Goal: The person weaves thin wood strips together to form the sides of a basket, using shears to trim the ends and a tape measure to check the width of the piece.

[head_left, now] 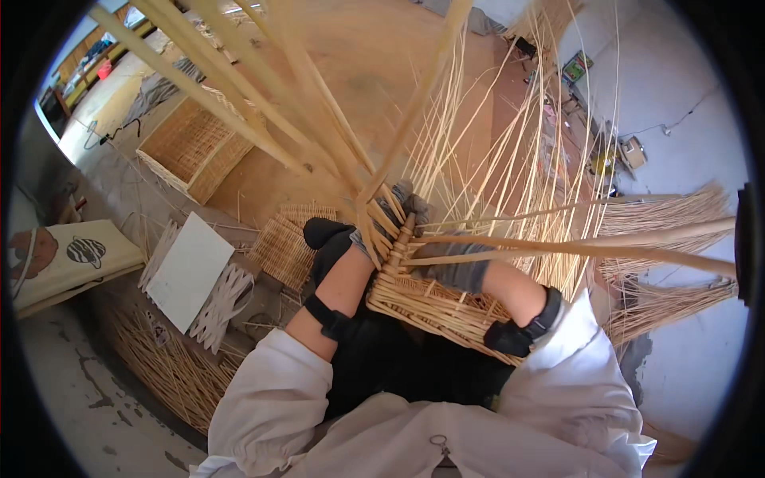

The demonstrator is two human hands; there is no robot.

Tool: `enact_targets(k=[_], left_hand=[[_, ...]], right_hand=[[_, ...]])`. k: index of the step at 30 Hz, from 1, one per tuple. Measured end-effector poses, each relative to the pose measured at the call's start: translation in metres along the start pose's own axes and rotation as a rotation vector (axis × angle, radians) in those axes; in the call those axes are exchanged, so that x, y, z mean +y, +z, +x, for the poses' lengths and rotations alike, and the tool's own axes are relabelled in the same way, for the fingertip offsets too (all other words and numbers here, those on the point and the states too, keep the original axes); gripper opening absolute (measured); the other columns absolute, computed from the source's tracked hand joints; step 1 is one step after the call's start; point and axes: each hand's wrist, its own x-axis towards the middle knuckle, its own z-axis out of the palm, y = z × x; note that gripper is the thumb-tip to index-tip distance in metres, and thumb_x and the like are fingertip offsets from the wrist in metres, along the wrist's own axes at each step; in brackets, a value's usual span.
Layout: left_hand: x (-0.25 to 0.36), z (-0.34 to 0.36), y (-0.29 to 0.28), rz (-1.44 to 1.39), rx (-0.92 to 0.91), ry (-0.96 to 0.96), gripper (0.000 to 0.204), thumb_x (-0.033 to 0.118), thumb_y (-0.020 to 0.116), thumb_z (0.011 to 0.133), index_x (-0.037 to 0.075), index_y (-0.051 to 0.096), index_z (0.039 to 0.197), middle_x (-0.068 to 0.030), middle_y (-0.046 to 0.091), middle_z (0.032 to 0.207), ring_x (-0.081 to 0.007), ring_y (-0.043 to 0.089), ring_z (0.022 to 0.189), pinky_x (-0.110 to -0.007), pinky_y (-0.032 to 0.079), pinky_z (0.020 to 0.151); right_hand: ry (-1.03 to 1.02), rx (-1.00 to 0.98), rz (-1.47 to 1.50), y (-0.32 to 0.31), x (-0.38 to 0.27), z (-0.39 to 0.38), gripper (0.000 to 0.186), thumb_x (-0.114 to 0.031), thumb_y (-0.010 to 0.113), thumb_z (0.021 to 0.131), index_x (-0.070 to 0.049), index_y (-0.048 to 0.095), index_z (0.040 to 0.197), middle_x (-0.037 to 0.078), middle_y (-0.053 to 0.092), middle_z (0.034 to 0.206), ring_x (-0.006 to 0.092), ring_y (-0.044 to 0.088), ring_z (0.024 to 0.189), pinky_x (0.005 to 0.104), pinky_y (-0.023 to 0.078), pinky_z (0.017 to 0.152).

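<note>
A partly woven wicker basket (446, 315) is tilted against my lap, its long thick willow stakes (315, 155) fanning up and outward. My left hand (358, 243), in a grey glove, is wrapped round the stakes at the corner of the weave, partly covered by them. My right hand (456, 267), also gloved in grey, reaches over the woven side close to the same corner. Two stakes cross in front of it, and its fingers are hidden. Thin pale rods (542, 159) spread out beyond the basket to the right. Dark bands circle both forearms.
A finished rectangular basket (179, 147) lies on the floor at the far left. Nearer are a woven panel (283, 247), a white board (190, 271) and a cushion (72, 263). Rod bundles lie at lower left (159, 358) and by the right wall (669, 227).
</note>
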Motion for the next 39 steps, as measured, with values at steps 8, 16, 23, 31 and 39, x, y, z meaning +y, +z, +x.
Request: enact_targets(k=[8, 16, 23, 31, 39], left_hand=[[0.009, 0.007, -0.010, 0.104, -0.091, -0.108, 0.028, 0.029, 0.051, 0.091, 0.002, 0.057, 0.084, -0.0120, 0.062, 0.081, -0.0160, 0.059, 0.058, -0.022, 0.051, 0.047], [-0.012, 0.029, -0.056, -0.125, -0.215, -0.192, 0.034, 0.030, 0.040, 0.095, 0.000, 0.057, 0.093, -0.0149, 0.059, 0.084, -0.0204, 0.062, 0.064, -0.029, 0.056, 0.056], [-0.020, 0.031, -0.078, -0.305, -0.206, -0.208, 0.038, 0.031, 0.034, 0.097, -0.001, 0.055, 0.099, -0.0179, 0.058, 0.096, -0.0225, 0.064, 0.073, -0.033, 0.060, 0.062], [0.013, -0.005, 0.009, 0.206, 0.034, -0.038, 0.035, 0.035, 0.053, 0.090, 0.006, 0.060, 0.074, -0.0061, 0.060, 0.064, -0.0135, 0.056, 0.050, -0.023, 0.047, 0.042], [0.024, -0.001, 0.013, 0.393, 0.061, -0.084, 0.033, 0.037, 0.055, 0.089, 0.006, 0.059, 0.077, -0.0053, 0.060, 0.067, -0.0142, 0.056, 0.053, -0.024, 0.048, 0.046]], right_hand=[[-0.013, -0.212, -0.105, 0.046, -0.002, 0.044, 0.022, -0.018, 0.058, 0.080, -0.013, 0.064, 0.100, 0.015, 0.063, 0.087, 0.0282, 0.062, 0.083, 0.0374, 0.050, 0.069], [0.051, -0.266, -0.074, 0.053, 0.022, 0.032, 0.020, -0.020, 0.060, 0.080, -0.012, 0.065, 0.097, 0.014, 0.064, 0.084, 0.0269, 0.062, 0.080, 0.0370, 0.050, 0.067], [0.198, -0.440, 0.009, 0.058, 0.108, 0.009, 0.018, -0.021, 0.061, 0.080, -0.012, 0.066, 0.095, 0.013, 0.064, 0.081, 0.0257, 0.062, 0.077, 0.0366, 0.050, 0.066], [0.217, -0.228, -0.462, -0.094, 0.012, -0.015, 0.016, -0.023, 0.063, 0.080, -0.011, 0.067, 0.088, 0.008, 0.063, 0.074, 0.0214, 0.061, 0.066, 0.0340, 0.050, 0.057], [0.153, 0.632, 0.181, 0.036, -0.041, -0.141, 0.025, -0.017, 0.067, 0.076, -0.013, 0.066, 0.101, 0.005, 0.060, 0.064, 0.0196, 0.059, 0.053, 0.0304, 0.049, 0.048]])
